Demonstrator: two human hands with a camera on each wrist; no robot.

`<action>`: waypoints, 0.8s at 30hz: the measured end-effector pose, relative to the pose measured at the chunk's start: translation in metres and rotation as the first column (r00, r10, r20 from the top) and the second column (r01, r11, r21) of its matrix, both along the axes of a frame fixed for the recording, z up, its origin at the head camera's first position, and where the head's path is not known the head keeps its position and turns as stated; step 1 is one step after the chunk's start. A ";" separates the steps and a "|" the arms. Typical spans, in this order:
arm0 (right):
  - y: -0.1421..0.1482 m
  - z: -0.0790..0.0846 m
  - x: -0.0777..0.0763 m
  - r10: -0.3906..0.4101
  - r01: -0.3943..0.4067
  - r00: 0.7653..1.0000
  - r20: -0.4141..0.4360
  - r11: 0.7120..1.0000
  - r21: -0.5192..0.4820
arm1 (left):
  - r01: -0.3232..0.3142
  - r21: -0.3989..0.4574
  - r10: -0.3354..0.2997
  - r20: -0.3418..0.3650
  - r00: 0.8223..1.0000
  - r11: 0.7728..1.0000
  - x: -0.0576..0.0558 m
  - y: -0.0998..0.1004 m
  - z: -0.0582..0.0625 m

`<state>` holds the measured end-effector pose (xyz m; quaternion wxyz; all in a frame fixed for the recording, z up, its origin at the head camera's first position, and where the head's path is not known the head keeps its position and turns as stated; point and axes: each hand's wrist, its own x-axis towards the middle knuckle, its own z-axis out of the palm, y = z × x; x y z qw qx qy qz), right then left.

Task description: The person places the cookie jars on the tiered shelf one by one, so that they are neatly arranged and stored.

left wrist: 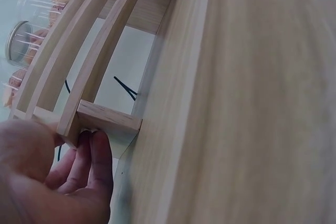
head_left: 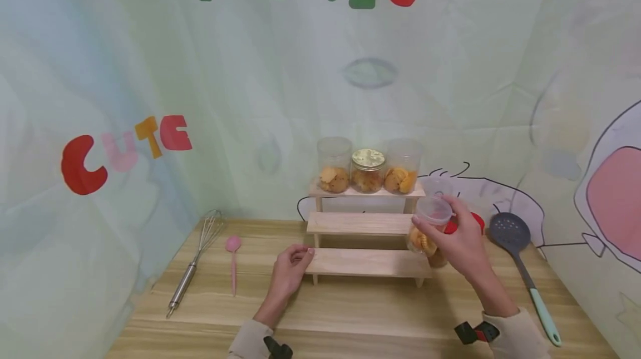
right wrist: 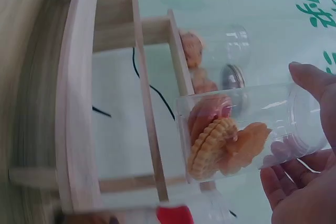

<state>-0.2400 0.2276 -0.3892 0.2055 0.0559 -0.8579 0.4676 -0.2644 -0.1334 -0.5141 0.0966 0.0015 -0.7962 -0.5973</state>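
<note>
A three-tier wooden shelf (head_left: 370, 261) stands on the table. My left hand (head_left: 289, 271) grips the left end of its lowest tier; in the left wrist view the fingers (left wrist: 100, 166) curl under the board by the leg. With my right hand (head_left: 466, 245) I hold a clear jar of cookies (head_left: 433, 211) by its upper part, in front of the shelf's right end. The right wrist view shows that jar (right wrist: 273, 106) with ridged cookies at its bottom. On the top tier, a gold-lidded jar (head_left: 368, 167) stands between two clear jars, left (head_left: 334, 150) and right (head_left: 404, 153), holding cookies.
A whisk (head_left: 190, 275) and a pink spoon (head_left: 233, 259) lie on the left of the table (head_left: 350, 320). To the right lies a slotted skimmer (head_left: 523, 264) with a mint handle. Something red (head_left: 477, 221) shows behind my right hand. A printed cloth (head_left: 280, 97) hangs behind.
</note>
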 end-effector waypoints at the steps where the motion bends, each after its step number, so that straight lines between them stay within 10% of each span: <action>1: -0.005 0.000 -0.004 0.020 -0.020 1.000 0.008 1.000 0.000 | -0.001 0.001 0.001 0.000 1.000 1.000 0.000 0.000 0.000; 24: -0.119 -0.010 -0.066 0.204 -0.213 0.976 -0.080 0.967 -0.138 | 0.002 -0.020 -0.002 0.004 1.000 1.000 -0.001 -0.001 -0.001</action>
